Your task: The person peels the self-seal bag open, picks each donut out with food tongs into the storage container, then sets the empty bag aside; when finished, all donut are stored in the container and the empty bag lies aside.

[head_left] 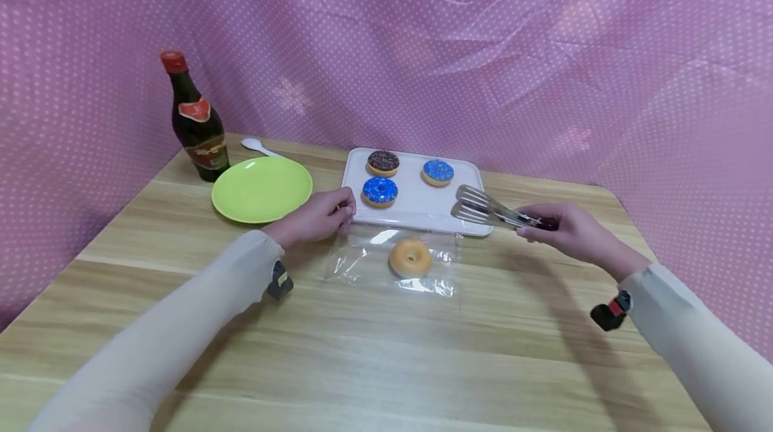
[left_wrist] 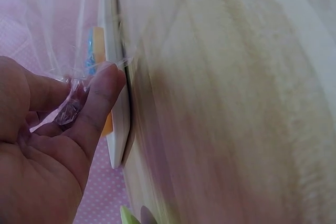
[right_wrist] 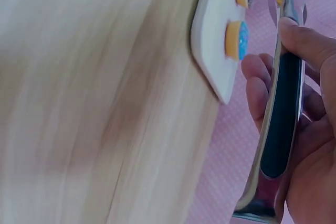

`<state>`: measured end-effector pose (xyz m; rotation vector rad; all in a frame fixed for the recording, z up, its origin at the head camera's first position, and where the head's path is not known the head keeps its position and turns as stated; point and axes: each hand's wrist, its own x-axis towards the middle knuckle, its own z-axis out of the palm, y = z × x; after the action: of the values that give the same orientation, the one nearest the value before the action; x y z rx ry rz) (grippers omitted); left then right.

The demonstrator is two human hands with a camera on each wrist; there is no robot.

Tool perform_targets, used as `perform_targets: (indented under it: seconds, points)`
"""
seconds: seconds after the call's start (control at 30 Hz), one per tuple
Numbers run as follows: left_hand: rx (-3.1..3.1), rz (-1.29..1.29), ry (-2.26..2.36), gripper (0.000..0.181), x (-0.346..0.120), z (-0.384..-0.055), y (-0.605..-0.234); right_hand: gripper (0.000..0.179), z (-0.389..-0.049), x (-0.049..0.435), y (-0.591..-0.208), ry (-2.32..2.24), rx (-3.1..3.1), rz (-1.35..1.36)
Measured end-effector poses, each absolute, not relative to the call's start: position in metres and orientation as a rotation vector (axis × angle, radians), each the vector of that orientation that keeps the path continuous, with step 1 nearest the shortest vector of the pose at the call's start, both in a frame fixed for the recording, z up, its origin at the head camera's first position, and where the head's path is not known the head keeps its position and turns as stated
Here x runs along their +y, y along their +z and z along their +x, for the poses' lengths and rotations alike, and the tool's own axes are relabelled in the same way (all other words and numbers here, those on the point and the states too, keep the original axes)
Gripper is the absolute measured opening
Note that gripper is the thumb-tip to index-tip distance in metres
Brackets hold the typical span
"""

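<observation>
My left hand [head_left: 320, 214] pinches the edge of a clear plastic bag [head_left: 362, 261], and crumpled film shows between thumb and fingers in the left wrist view. A plain donut [head_left: 410, 258] lies within the bag's outline, in front of the tray. Metal serving tongs [right_wrist: 281, 114] with dark handle inlays are gripped in my right hand [head_left: 561, 227]. Their slotted ends overlap the right edge of the white tray [head_left: 417, 207], with nothing between them. On the tray sit a chocolate donut [head_left: 383, 162] and two blue-iced donuts [head_left: 380, 191] with sprinkles.
A green plate [head_left: 262, 189] stands left of the tray, with a white spoon [head_left: 256, 145] behind it. The dark bottle with a red cap [head_left: 199, 123] rises at the back left. Pink dotted cloth [head_left: 386, 49] hangs behind the wooden table [head_left: 362, 365].
</observation>
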<state>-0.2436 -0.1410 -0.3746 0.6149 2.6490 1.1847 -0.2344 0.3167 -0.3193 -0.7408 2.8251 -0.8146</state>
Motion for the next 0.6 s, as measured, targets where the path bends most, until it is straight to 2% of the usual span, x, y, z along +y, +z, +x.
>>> perform_targets:
  seconds: [0.3,0.6]
  points:
    - [2.635,0.587,1.211,0.013,-0.14,-0.244,-0.371,0.038,-0.208,0.342,-0.321,-0.7,2.96,-1.047]
    - [2.639,0.59,1.223,0.013,-0.141,-0.244,-0.374,0.048,-0.201,0.338,-0.334,-0.75,2.912,-1.314]
